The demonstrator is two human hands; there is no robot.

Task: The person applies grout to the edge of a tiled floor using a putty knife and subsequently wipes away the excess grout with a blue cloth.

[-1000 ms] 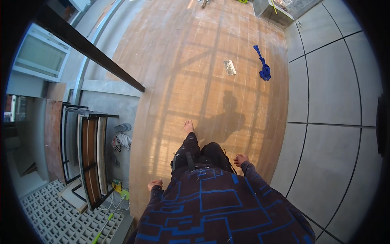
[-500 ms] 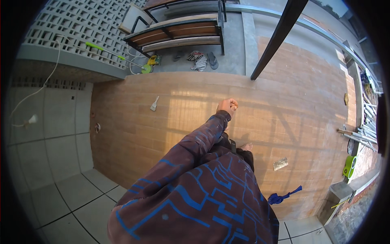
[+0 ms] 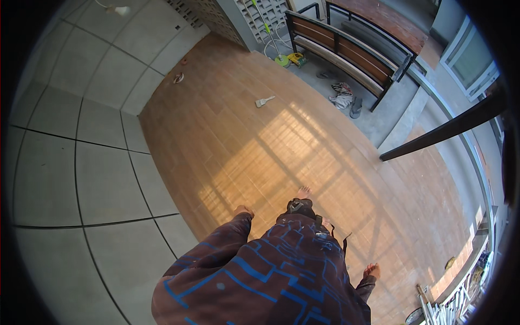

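Brown floor [image 3: 211, 108] looks laid nearly everywhere I can see on my feed, and I'd guess nothing's underway at this point. Pale brush [image 3: 263, 102] lies loose on it, not picked up, well ahead of the left hand [image 3: 244, 210] and right hand [image 3: 372, 271], touching neither. Left one's too small on my end to tell if it's closed; right one seems to have fingers loosely apart, nothing visible in it
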